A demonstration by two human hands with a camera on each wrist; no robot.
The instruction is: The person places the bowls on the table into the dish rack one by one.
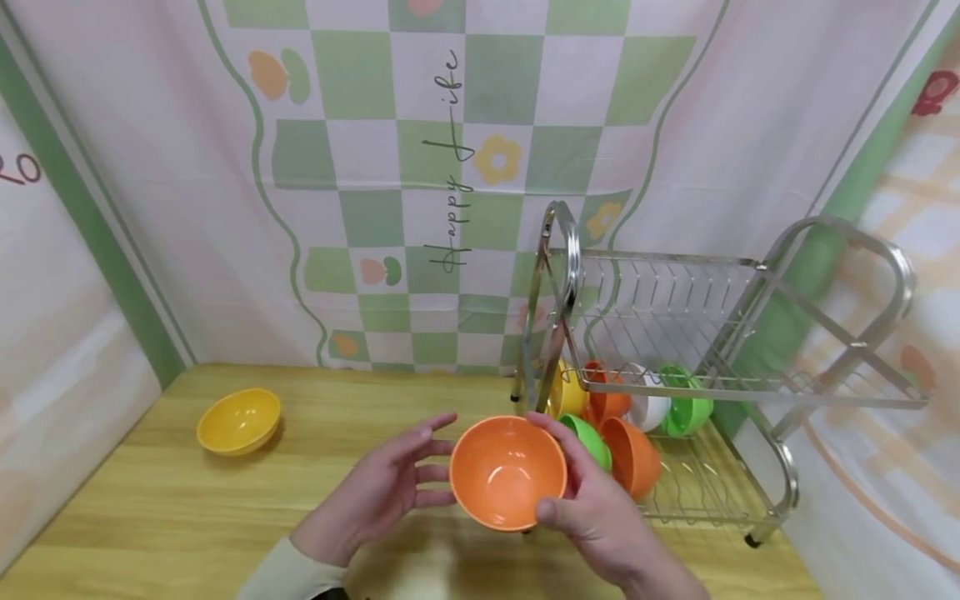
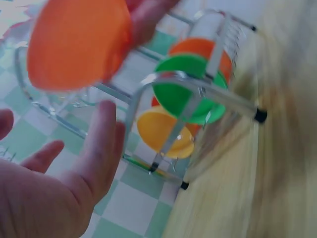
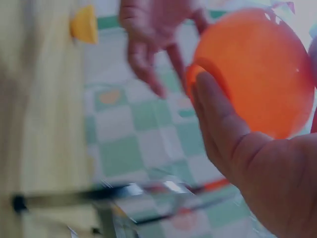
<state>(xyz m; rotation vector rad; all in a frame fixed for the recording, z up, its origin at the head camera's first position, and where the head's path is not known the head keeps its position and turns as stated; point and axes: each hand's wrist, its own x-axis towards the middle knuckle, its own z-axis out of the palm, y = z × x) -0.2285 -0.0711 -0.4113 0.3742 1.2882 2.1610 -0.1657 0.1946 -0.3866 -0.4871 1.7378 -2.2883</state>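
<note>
An orange bowl (image 1: 510, 471) is held up above the table in front of the rack, its inside facing the head camera. My right hand (image 1: 603, 517) grips its right side, thumb at the near rim and fingers behind. On the left, my left hand (image 1: 386, 492) has its fingers spread, the fingertips close to the bowl's left side. The left wrist view shows a gap between the left hand (image 2: 59, 183) and the orange bowl (image 2: 79, 44). In the right wrist view the fingers of the right hand (image 3: 267, 168) lie along the bowl's outside (image 3: 257, 74).
A yellow bowl (image 1: 240, 422) sits at the table's left. To the right stands a two-tier metal dish rack (image 1: 675, 392); its lower tier holds several bowls, among them an orange one (image 1: 633, 458), a green one (image 1: 588, 442) and a white one (image 1: 648, 408). A checked curtain (image 1: 435, 167) hangs behind.
</note>
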